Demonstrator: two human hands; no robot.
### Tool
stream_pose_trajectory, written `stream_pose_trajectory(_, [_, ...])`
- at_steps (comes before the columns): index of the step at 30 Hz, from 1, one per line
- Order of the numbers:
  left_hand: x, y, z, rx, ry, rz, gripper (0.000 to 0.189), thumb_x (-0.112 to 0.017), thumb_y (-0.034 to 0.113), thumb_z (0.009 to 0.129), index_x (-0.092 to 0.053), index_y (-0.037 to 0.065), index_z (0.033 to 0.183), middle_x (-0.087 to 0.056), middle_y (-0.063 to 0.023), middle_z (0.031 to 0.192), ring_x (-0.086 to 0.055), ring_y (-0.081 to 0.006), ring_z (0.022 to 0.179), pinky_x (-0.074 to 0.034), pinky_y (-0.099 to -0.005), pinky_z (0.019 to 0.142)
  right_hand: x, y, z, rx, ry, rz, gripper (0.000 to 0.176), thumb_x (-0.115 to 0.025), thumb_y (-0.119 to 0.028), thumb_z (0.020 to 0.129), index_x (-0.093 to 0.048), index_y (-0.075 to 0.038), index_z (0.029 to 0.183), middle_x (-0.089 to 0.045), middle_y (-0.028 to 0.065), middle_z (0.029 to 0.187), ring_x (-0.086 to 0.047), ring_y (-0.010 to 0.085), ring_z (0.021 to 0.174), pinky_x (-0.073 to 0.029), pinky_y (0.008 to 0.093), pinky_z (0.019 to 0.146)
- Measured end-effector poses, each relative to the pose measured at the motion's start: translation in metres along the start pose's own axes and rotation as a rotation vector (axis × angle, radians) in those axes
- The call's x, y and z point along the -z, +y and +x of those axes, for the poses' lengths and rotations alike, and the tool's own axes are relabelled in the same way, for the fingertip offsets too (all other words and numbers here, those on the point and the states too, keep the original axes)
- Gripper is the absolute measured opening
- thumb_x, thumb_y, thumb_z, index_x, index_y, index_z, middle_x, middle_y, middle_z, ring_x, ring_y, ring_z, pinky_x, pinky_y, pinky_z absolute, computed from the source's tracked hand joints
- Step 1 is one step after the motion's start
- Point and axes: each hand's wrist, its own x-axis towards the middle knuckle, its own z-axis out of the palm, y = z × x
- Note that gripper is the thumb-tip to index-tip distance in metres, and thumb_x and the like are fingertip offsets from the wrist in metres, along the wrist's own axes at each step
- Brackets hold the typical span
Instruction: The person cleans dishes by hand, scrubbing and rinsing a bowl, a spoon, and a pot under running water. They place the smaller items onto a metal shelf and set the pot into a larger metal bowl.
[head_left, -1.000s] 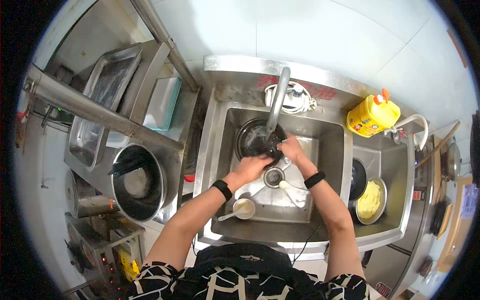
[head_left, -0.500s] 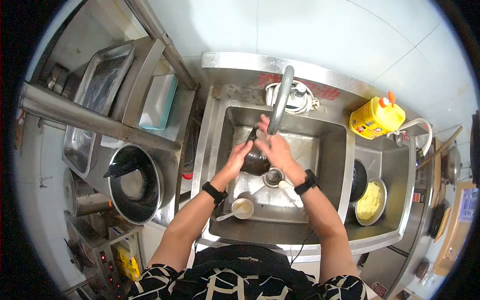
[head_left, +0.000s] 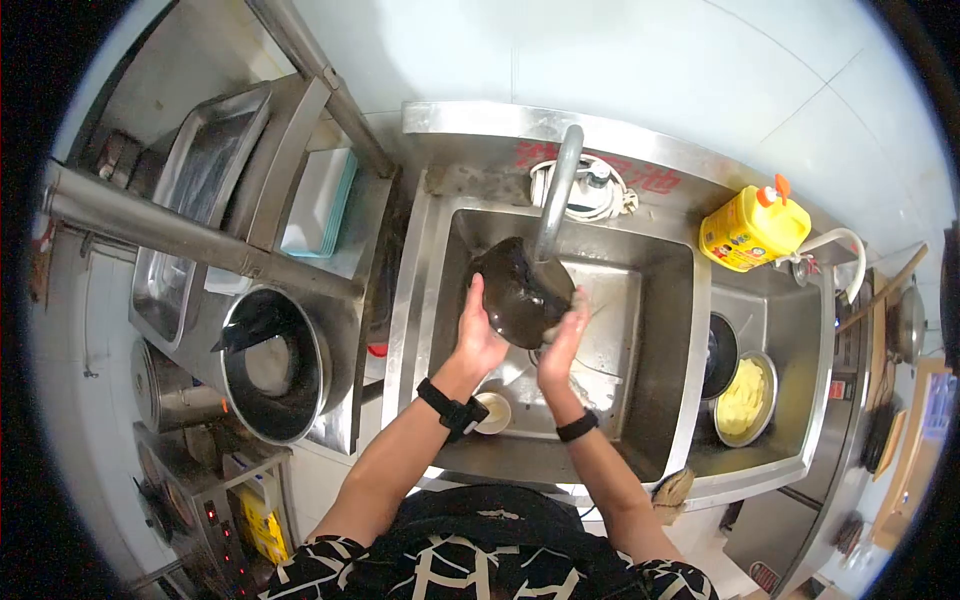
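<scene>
A dark, glossy round bowl or lid (head_left: pixel 515 295) is held up under the curved faucet (head_left: pixel 560 190), above the left sink basin (head_left: pixel 610 400). My left hand (head_left: pixel 480 325) grips its lower left rim, thumb up along the side. On its right edge rests my right hand (head_left: pixel 567 340), slightly blurred, its fingers pointing up. Water seems to run over the dark surface. A small white cup (head_left: pixel 493 413) stands in the basin, partly behind my left wrist.
On the right ledge stands a yellow jug (head_left: pixel 755 230). The right basin holds a bowl of yellow pieces (head_left: pixel 742 402) and a dark pan (head_left: pixel 718 355). A large metal pot (head_left: pixel 272 365) is at left. A brown cloth-like thing (head_left: pixel 672 492) lies on the front edge.
The dark object has been raised and turned so its broad round face shows. My right hand has moved down to its right edge. A brown thing now shows on the front rim.
</scene>
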Motion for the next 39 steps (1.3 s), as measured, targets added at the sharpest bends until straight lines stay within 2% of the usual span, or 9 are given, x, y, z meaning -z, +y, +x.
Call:
stream_pose_trajectory(4, [0.027,-0.021,0.011,0.023,-0.035,0.102,0.047,-0.042,0.043,0.086,-0.042,0.009,0.118,-0.044,-0.0071,0.123,-0.043,-0.0222,0.111,-0.031,-0.0378,0.096,-0.018,-0.049,0.001,0.577,-0.411,-0.894,0.040,-0.053,-0.019,0.079,-0.049,-0.015,0.118,-0.035,0.0101,0.130,-0.027,0.0320,0.121,-0.018,0.0452,0.100])
stream_pose_trajectory(10, [0.055,-0.006,0.019,-0.084,-0.031,0.210,0.048,-0.043,0.045,0.086,-0.047,0.008,0.115,-0.052,-0.0050,0.111,-0.050,-0.0188,0.099,-0.040,-0.0362,0.088,-0.031,0.020,0.065,0.097,-0.577,-0.311,0.026,-0.042,-0.016,0.085,-0.052,-0.007,0.106,-0.051,0.0131,0.110,-0.047,0.0282,0.099,-0.036,0.0387,0.085])
stream_pose_trajectory(13, [0.021,-0.004,-0.010,-0.035,-0.230,0.119,0.055,-0.040,0.046,0.086,-0.039,0.006,0.123,-0.044,-0.0087,0.124,-0.044,-0.0265,0.111,-0.034,-0.0427,0.095,-0.007,0.079,0.072,0.402,-0.472,-0.646,0.032,-0.033,-0.022,0.090,-0.050,-0.001,0.107,-0.049,0.0147,0.113,-0.044,0.0286,0.104,-0.034,0.0374,0.090])
stream_pose_trajectory(16, [0.030,0.000,-0.010,-0.045,-0.077,0.098,0.058,-0.038,0.050,0.085,-0.037,0.007,0.125,-0.039,-0.0077,0.128,-0.040,-0.0251,0.115,-0.030,-0.0417,0.098,0.016,0.064,0.067,-0.680,-0.474,0.250,0.040,-0.038,-0.032,0.090,-0.049,-0.004,0.115,-0.053,0.0084,0.114,-0.047,0.0224,0.105,-0.034,0.0341,0.093])
stream_pose_trajectory(22, [0.027,0.000,-0.003,0.055,-0.143,0.069,0.058,-0.039,0.048,0.086,-0.035,0.008,0.127,-0.038,-0.0067,0.130,-0.038,-0.0227,0.117,-0.028,-0.0389,0.099,0.033,0.015,0.041,-1.090,-0.571,1.195,0.048,-0.043,-0.044,0.086,-0.048,-0.009,0.119,-0.051,0.0030,0.117,-0.048,0.0174,0.105,-0.036,0.0356,0.093])
stream_pose_trajectory(29, [0.050,-0.003,0.045,-0.504,-0.081,0.514,0.048,-0.036,0.035,0.090,-0.035,0.003,0.127,-0.037,-0.0082,0.130,-0.032,-0.0237,0.121,-0.022,-0.0364,0.101,0.034,-0.021,0.056,-0.952,-0.357,1.043,0.054,-0.053,-0.044,0.081,-0.048,-0.004,0.116,-0.055,0.0069,0.110,-0.052,0.0174,0.100,-0.040,0.0358,0.089])
stream_pose_trajectory(31, [0.014,-0.015,0.025,-0.858,-0.152,1.521,0.043,-0.036,0.027,0.090,-0.037,0.002,0.125,-0.036,-0.0105,0.131,-0.029,-0.0259,0.123,-0.019,-0.0352,0.102,0.033,-0.028,0.059,-0.745,-0.386,0.534,0.051,-0.059,-0.039,0.078,-0.052,-0.001,0.110,-0.057,0.0079,0.100,-0.053,0.0147,0.092,-0.042,0.0301,0.082])
stream_pose_trajectory(34, [-0.036,-0.022,-0.001,-0.782,-0.232,2.080,0.036,-0.038,0.020,0.089,-0.045,0.005,0.120,-0.038,-0.0131,0.130,-0.032,-0.0276,0.122,-0.021,-0.0351,0.101,0.019,0.003,0.048,-0.344,-0.483,-0.081,0.047,-0.062,-0.037,0.076,-0.055,0.000,0.104,-0.058,0.0060,0.091,-0.052,0.0111,0.082,-0.043,0.0258,0.073])
stream_pose_trajectory(39, [0.017,0.003,0.057,-0.500,-0.327,1.586,0.032,-0.037,0.020,0.089,-0.051,0.007,0.115,-0.050,-0.0111,0.118,-0.046,-0.0216,0.111,-0.031,-0.0306,0.096,0.046,-0.045,0.036,-0.387,-0.678,-0.052,0.039,-0.060,-0.033,0.078,-0.060,0.004,0.088,-0.060,0.0052,0.081,-0.052,0.0103,0.081,-0.041,0.0251,0.072])
